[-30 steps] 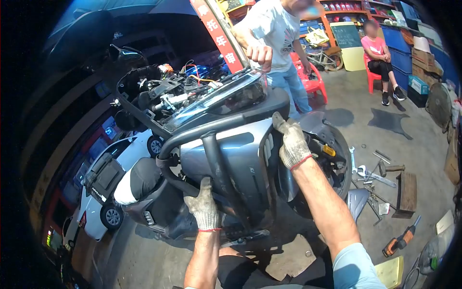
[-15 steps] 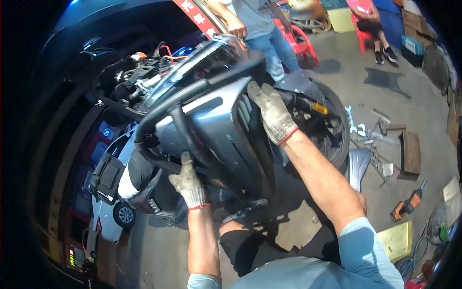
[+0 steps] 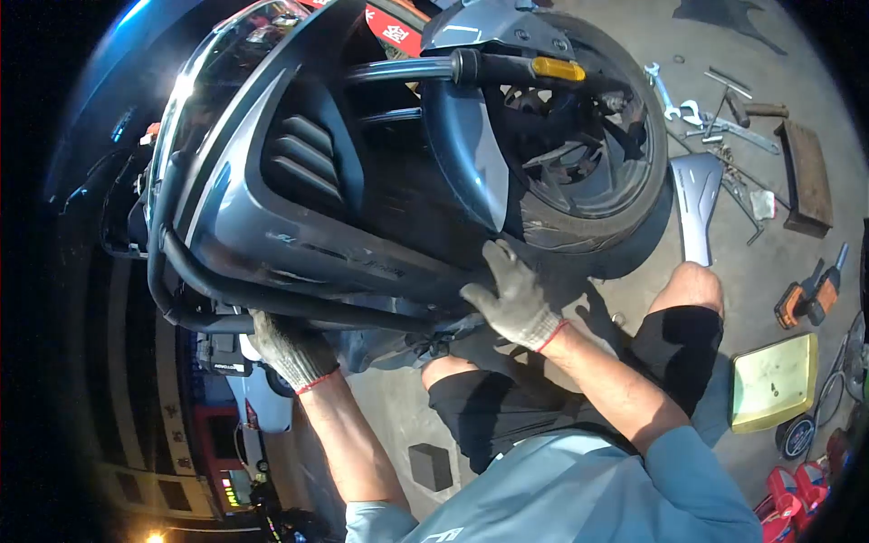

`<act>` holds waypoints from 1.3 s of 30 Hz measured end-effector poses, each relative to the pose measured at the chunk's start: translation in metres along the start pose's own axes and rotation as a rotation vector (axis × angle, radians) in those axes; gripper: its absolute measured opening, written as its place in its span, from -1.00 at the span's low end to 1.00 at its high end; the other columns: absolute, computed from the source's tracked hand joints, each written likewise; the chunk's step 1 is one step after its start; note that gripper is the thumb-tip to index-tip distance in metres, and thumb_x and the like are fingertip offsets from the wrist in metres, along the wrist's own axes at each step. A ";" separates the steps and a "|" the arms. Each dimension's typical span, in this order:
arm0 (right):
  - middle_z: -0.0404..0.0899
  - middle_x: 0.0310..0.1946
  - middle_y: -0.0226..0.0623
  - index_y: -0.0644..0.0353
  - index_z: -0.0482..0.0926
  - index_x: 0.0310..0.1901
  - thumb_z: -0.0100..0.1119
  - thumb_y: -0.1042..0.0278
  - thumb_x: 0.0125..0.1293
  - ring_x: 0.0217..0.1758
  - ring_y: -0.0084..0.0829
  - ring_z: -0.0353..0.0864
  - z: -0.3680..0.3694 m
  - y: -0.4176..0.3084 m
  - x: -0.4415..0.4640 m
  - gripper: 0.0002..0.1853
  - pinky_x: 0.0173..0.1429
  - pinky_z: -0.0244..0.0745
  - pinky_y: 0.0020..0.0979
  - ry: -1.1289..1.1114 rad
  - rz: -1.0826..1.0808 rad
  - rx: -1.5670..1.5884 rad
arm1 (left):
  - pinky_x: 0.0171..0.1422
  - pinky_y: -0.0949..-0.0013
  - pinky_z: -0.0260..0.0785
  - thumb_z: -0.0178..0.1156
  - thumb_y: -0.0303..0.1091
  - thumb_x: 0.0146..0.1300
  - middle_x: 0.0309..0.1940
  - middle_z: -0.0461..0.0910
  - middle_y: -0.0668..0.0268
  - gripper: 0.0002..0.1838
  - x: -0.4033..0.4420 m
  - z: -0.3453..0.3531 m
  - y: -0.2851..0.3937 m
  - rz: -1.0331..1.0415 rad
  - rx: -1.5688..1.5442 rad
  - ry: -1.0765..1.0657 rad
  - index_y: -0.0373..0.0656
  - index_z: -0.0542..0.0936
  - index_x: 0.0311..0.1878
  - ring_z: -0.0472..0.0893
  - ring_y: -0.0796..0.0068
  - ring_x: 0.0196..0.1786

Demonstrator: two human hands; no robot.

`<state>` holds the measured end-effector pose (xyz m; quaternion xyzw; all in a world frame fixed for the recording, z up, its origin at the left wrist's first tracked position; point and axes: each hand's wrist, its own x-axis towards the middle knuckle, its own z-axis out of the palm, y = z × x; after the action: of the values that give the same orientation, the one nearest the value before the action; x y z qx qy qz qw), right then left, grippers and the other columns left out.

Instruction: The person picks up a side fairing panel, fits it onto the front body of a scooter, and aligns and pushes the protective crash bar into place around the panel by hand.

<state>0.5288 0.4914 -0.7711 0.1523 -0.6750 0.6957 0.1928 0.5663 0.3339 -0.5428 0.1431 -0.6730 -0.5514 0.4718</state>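
Both of my hands wear grey-white work gloves with red cuffs. My left hand [image 3: 294, 353] is at the lower run of a black tubular crash bar [image 3: 272, 301], its fingers curled behind the tube and mostly hidden. My right hand [image 3: 514, 300] has thumb and fingers apart, by the lower edge of the grey side fairing [image 3: 262, 240]; whether it presses on the panel is unclear. The fairing, with a slatted vent [image 3: 306, 154], belongs to a motorcycle whose front wheel [image 3: 593, 172] and fork leg [image 3: 403, 71] show beyond.
Wrenches [image 3: 663, 93], a wooden block [image 3: 806, 181], a grey panel [image 3: 695, 199] and an orange-black power tool [image 3: 810, 294] lie on the floor at right. Nearer are a yellow tray [image 3: 774, 385] and a red object [image 3: 787, 493]. A dark block [image 3: 430, 466] lies near my left arm.
My view has swung down and closer to the motorcycle. My right hand has come off the fairing's upper vent edge to its lower edge. My left hand stays at the crash bar, further along it.
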 end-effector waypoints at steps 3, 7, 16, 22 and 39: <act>0.53 -0.28 0.14 0.40 0.42 0.13 0.07 -0.30 0.23 -0.17 0.03 0.59 0.012 -0.014 0.012 -0.21 -0.11 0.50 -0.07 -0.273 0.125 -0.170 | 0.18 0.19 0.31 0.09 -0.10 0.36 0.02 0.53 0.06 -0.52 0.002 -0.006 0.000 0.008 0.027 -0.028 -0.35 0.49 0.10 0.50 0.23 0.02; 0.52 -0.45 0.09 0.39 0.48 0.11 0.07 -0.32 0.22 -0.43 0.04 0.58 0.036 0.000 0.025 -0.21 -0.38 0.50 -0.11 0.064 -0.196 -0.025 | 0.16 0.19 0.31 0.10 -0.12 0.34 0.00 0.55 0.09 -0.53 0.002 -0.008 -0.001 -0.001 0.033 -0.045 -0.36 0.50 0.09 0.51 0.23 0.01; 0.60 -0.47 0.12 0.36 0.52 0.07 0.09 -0.35 0.17 -0.40 0.08 0.64 0.037 0.000 0.031 -0.21 -0.29 0.56 -0.09 0.022 -0.102 0.130 | 0.14 0.23 0.36 0.07 -0.18 0.34 -0.02 0.55 0.12 -0.58 0.004 -0.011 -0.001 -0.016 0.007 -0.034 -0.34 0.51 0.09 0.53 0.30 -0.01; 0.61 -0.44 0.12 0.33 0.54 0.03 0.28 -0.18 0.12 -0.36 0.09 0.65 0.035 -0.001 0.034 -0.32 -0.26 0.57 -0.12 -0.036 -0.032 0.139 | 0.16 0.22 0.30 0.06 -0.16 0.33 -0.06 0.56 0.14 -0.57 0.006 -0.015 -0.005 -0.007 -0.012 -0.057 -0.34 0.53 0.07 0.51 0.28 -0.03; 0.52 -0.60 0.06 0.31 0.47 -0.42 0.29 -0.25 0.09 -0.46 0.14 0.59 0.018 -0.112 0.100 -0.38 -0.37 0.50 -0.05 -0.012 -0.027 0.158 | -0.07 0.31 0.46 0.22 -0.31 0.25 -0.21 0.59 0.26 -0.72 -0.008 0.005 0.012 -0.012 -0.101 -0.046 -0.24 0.54 -0.03 0.58 0.37 -0.18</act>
<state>0.4927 0.4809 -0.6242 0.1804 -0.6169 0.7432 0.1857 0.5703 0.3468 -0.5360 0.1106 -0.6542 -0.5906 0.4593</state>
